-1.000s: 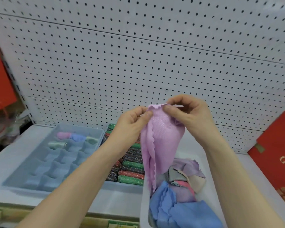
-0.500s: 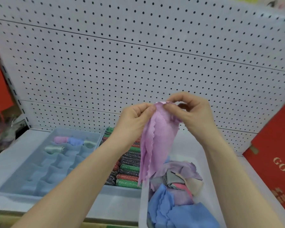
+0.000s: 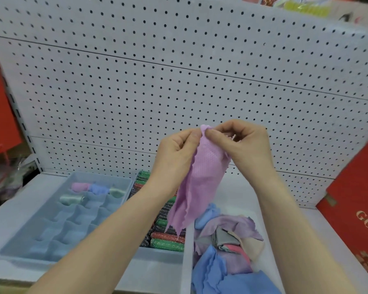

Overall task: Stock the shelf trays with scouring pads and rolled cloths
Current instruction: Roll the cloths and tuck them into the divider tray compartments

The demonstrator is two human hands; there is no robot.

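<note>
pegboard [image 3: 136,92] behind the grip, divider tray [image 3: 36,221] with a few rolled cloths [image 3: 94,188] down-left of it, scouring pads [image 3: 167,244] straight below. the pink cloth [image 3: 202,179] hangs from its top edge, left hand [image 3: 174,153] and right hand [image 3: 246,145] each with a tight pinch grip on it.

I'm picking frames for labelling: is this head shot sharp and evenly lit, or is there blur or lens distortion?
Head view: soft, even light, no hard shadows or glare on the pegboard; the pink cloth and the left hand and right hand pinching it are fairly sharp; the edges smear, notably the yellow item top right; the wide lens slightly bows the pegboard seams.
</note>
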